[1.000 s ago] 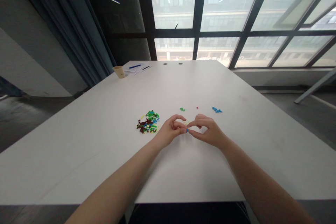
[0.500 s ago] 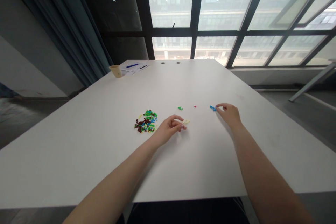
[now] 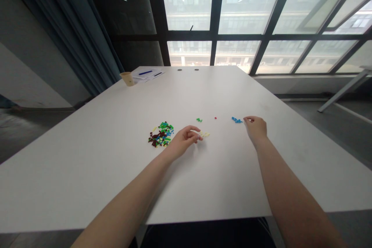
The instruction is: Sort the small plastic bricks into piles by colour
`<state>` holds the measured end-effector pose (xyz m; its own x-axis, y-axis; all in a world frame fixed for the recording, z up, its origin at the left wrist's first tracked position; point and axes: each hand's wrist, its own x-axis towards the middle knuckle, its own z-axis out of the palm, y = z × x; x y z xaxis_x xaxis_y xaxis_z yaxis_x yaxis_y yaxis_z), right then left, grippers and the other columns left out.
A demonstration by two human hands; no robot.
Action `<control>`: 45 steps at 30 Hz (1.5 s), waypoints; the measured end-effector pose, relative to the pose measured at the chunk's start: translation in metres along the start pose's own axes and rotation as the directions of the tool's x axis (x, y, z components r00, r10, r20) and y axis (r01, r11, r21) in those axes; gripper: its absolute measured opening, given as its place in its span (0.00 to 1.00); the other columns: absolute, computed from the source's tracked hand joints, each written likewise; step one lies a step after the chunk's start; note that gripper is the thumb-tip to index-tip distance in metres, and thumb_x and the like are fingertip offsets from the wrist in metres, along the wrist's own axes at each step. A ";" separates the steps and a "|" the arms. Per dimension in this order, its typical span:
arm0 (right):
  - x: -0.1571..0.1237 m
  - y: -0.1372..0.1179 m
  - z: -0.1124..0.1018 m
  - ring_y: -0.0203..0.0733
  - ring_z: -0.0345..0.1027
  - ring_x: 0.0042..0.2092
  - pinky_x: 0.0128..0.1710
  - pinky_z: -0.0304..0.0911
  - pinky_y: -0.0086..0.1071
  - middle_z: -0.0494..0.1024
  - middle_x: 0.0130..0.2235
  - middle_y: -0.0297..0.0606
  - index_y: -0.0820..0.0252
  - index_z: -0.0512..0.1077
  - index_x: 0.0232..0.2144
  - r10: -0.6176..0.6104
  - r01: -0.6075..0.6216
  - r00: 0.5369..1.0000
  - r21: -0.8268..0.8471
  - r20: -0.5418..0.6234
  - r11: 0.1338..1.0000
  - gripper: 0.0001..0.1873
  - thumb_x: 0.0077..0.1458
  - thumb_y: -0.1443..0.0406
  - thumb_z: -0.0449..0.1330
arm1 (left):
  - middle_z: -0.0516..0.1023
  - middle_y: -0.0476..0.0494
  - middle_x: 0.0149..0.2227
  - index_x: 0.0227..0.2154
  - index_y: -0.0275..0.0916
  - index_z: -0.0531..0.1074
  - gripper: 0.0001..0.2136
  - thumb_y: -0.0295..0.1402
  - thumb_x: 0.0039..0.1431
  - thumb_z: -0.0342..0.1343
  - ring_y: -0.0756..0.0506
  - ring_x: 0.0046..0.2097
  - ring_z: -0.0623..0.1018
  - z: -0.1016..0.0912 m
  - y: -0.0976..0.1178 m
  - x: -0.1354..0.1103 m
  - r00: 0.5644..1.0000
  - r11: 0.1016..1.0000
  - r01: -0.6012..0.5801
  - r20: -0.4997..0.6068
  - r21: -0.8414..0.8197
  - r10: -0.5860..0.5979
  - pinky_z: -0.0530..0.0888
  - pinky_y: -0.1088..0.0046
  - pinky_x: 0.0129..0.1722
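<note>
My left hand point(image 3: 183, 142) rests on the white table point(image 3: 221, 186) with its fingers loosely curled. Its fingertips reach a small group of pale yellow plastic bricks point(image 3: 204, 134), and I cannot tell if they hold one. To its left lies a mixed pile of tiny green, blue, dark red and yellow bricks point(image 3: 161, 135). My right hand point(image 3: 255, 128) hovers just right of a cluster of blue bricks point(image 3: 236, 120), its fingers apart from them and nothing visible in them. Between the hands sit a few green bricks point(image 3: 199, 120) and one red brick point(image 3: 215, 117).
A paper cup point(image 3: 127, 79) and sheets of paper point(image 3: 147, 74) with a blue pen point(image 3: 145, 72) lie at the table's far left corner. Large dark-framed windows stand beyond the far edge, and a dark curtain point(image 3: 66, 27) hangs on the left.
My right hand has shifted slightly right, off the blue bricks, which now show fully. My left hand has drawn back a little from the yellow bricks.
</note>
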<state>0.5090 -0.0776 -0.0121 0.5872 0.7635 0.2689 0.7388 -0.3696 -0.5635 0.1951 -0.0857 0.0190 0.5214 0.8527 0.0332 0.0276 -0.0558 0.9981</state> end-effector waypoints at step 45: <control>-0.087 -0.098 -0.027 0.32 0.56 0.27 0.29 0.54 0.27 0.62 0.23 0.30 0.58 0.73 0.32 -0.797 0.543 0.528 0.604 0.294 0.583 0.08 0.47 0.65 0.59 | 0.77 0.48 0.33 0.39 0.42 0.68 0.10 0.35 0.52 0.54 0.49 0.35 0.74 0.009 0.016 -0.011 0.970 0.858 -0.223 0.014 0.462 0.245 0.69 0.72 0.37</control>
<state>0.3945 -0.1224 0.0403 -0.3758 0.8534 0.3612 0.5495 0.5191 -0.6547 0.1975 -0.1013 0.0342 0.5239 0.8059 0.2757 0.3016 -0.4782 0.8249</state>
